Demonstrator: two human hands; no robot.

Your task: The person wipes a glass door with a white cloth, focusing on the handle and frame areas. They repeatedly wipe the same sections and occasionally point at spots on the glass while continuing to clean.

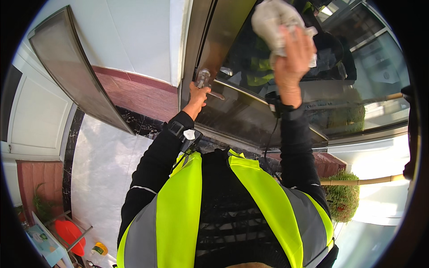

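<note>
My right hand is raised against a dark glass pane, fingers spread over a crumpled white cloth. Both the cloth and the fingers look slightly blurred. Lower and to the left, my left hand grips the end of a shiny door handle. That handle sits on a brown metal door frame, which borders the pane. Reflections of a bright vest and of a potted-looking green plant show in the glass.
A framed screen panel leans on the white wall at left. Pale tiles cover the floor. A red object and a bottle of yellow liquid are at lower left. A bushy plant and bamboo pole are at right.
</note>
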